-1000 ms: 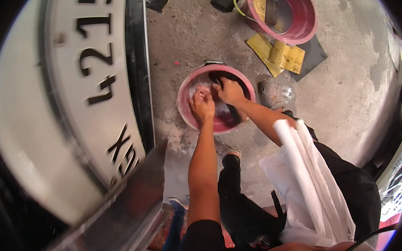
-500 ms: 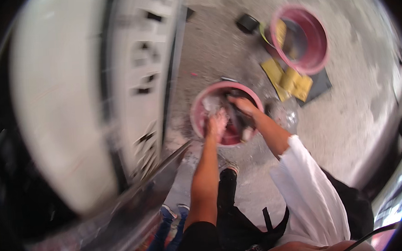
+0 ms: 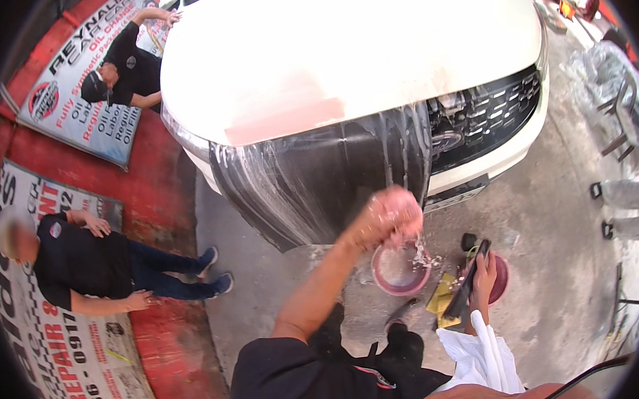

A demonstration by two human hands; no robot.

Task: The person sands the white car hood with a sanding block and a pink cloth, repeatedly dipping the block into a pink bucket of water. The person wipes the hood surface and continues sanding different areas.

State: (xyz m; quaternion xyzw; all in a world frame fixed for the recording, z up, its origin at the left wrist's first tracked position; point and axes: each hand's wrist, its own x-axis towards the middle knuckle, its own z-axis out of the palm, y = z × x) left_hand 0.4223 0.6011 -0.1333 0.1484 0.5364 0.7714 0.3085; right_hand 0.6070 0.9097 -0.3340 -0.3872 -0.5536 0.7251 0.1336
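- Head view shows the left hand (image 3: 392, 213) raised at the end of an outstretched forearm, its grip pressed together around a wet pink sponge (image 3: 396, 203) that covers most of the fingers — suds and drops hang below it.
- That sponge sits right at the lower edge of the car's front (image 3: 347, 165), touching or just short of the dark, soap-streaked bumper panel; I cannot tell which.
- From the grip, the streaked panel spreads up and to the left, while the black grille (image 3: 486, 116) lies up and to the right, near but apart from the sponge.
- Directly under the left hand, on the concrete floor (image 3: 554, 207), stands a pink bucket (image 3: 399, 271) with pale water in it; the drips fall toward it.
- Right hand (image 3: 483, 277) is lower and to the right, well apart from the car, its grip wrapped around a flat black tool (image 3: 465, 287) — its long axis runs from the lower left up to the upper right.
- A second pink basin (image 3: 501, 280) shows partly behind that hand, with a yellow cloth (image 3: 443, 302) on the floor between the two containers.
- Left hand is plainly the nearer one to the bumper; the right is held down near the basins.
- Two other people in dark shirts (image 3: 82, 261) are off to the left by the red wall, clear of the work.
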